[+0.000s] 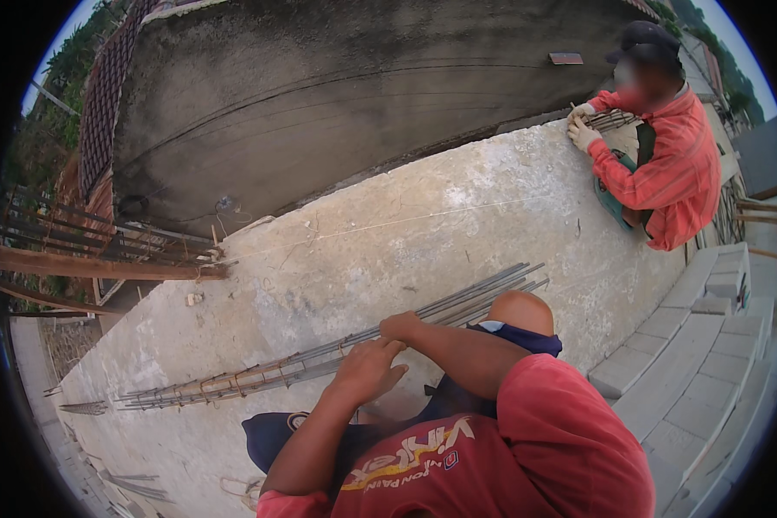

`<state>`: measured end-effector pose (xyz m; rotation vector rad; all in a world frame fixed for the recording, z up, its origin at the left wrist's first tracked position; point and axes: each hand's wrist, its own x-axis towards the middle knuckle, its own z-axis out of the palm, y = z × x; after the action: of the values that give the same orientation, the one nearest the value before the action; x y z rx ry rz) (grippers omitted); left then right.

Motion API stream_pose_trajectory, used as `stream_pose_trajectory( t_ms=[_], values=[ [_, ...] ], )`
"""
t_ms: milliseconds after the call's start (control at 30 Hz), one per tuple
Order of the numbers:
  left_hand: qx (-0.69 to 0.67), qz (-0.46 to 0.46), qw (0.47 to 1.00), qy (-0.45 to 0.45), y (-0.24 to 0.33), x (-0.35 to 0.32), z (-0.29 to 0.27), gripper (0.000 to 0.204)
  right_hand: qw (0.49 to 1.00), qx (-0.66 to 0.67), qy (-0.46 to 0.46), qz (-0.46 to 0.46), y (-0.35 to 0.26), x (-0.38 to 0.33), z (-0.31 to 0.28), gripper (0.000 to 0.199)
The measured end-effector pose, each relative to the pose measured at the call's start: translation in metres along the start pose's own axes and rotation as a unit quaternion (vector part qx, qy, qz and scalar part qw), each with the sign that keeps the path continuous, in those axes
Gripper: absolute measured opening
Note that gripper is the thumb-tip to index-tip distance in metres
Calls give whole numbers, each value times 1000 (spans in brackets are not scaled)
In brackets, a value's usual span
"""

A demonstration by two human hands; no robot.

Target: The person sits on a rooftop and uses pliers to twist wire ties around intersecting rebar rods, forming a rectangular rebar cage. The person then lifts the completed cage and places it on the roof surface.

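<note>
A long bundle of grey steel reinforcing bars (483,289) lies slantwise across the concrete slab in front of me. Its left part is a narrow cage with rusty brown stirrups (250,380) set around the bars. My right hand (401,326) is closed at the bundle's middle, apparently around the bars. Just nearer and to the left, my left hand (369,369) has its fingers bent toward the bars and its thumb a little apart. Whatever lies under its fingers is hidden. Both hands are bare and nearly touch.
A co-worker in a red shirt (682,164), wearing light gloves, crouches at far right holding thin rods. A taut string (388,224) crosses the slab (319,250). Grey blocks (691,345) line the right side, a timber beam (104,263) the left, a dark wall (337,112) behind.
</note>
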<state>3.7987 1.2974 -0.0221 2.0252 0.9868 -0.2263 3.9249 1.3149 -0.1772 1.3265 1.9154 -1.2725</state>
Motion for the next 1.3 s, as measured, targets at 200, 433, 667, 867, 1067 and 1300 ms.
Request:
stream_pose_trajectory(
  t_ms=[200,433,667,867,1067,1300],
  values=[
    [0,-1,1000,2,1,0,1,37,1000,1,2,-4,1,2,3,28],
    [5,2,1000,1,1,-1,1,38,1000,6,-2,0,-1,-1,-2,28],
    [5,1,1000,-1,2,-2,1,38,1000,5,9,2,0,3,4,29],
    [7,1,1000,4,0,-3,2,39,1000,5,9,1,2,7,7,30],
    [6,5,1000,3,1,-3,1,39,999,16,-34,19,3,16,9,34],
    [4,-3,1000,-4,3,-2,0,39,999,9,-33,14,3,17,10,33]
  ],
)
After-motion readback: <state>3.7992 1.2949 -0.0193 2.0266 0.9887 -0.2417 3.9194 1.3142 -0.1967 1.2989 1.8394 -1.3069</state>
